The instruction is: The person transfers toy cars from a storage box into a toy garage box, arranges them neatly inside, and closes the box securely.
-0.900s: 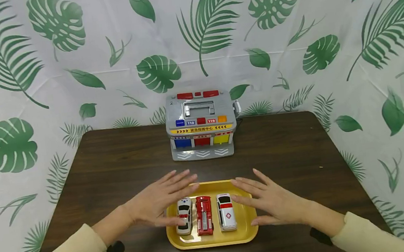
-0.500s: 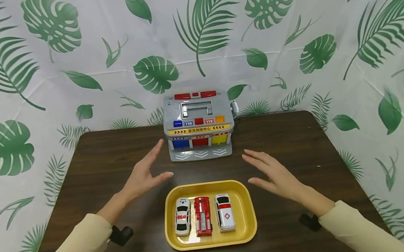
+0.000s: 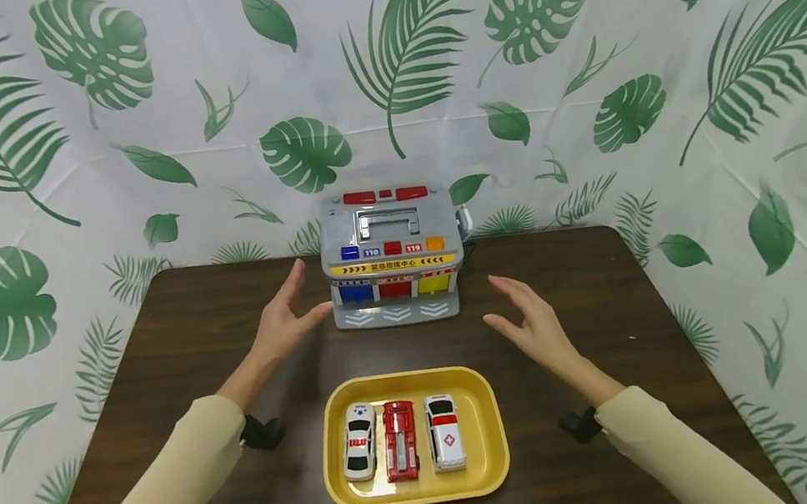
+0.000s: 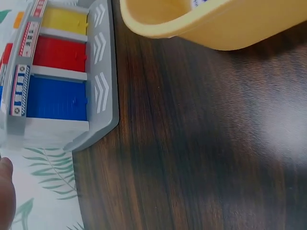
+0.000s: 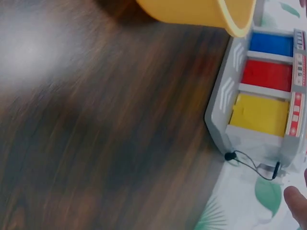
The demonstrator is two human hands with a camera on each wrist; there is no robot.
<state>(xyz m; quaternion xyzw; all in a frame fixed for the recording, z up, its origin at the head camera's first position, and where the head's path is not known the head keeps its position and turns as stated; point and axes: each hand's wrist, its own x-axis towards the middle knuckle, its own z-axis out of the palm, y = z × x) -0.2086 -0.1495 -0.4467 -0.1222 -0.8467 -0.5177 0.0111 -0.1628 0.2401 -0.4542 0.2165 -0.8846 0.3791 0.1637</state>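
Note:
A grey toy garage point(image 3: 388, 237) with blue, red and yellow doors stands at the back of the table. My left hand point(image 3: 280, 326) is beside its left front corner, fingers extended and thumb spread, holding nothing. To the right of the garage is my right hand point(image 3: 533, 320), its fingers loosely bent with the thumb apart, also holding nothing. In front lies a yellow tray point(image 3: 498, 442) with a white toy police car point(image 3: 359, 442), a red toy fire truck point(image 3: 400, 441) and a white toy ambulance point(image 3: 444, 432) in a row. The left wrist view shows the blue door point(image 4: 56, 98) nearest.
The dark wooden table point(image 3: 251, 489) carries the tray near its front. A white cloth with green leaves point(image 3: 203, 100) hangs right behind the garage. A black cord point(image 5: 252, 165) loops at the garage's right end in the right wrist view.
Both hands have moved forward from over the tray to either side of the garage. The left hand has come close to the garage's left side. The cars stay in the tray.

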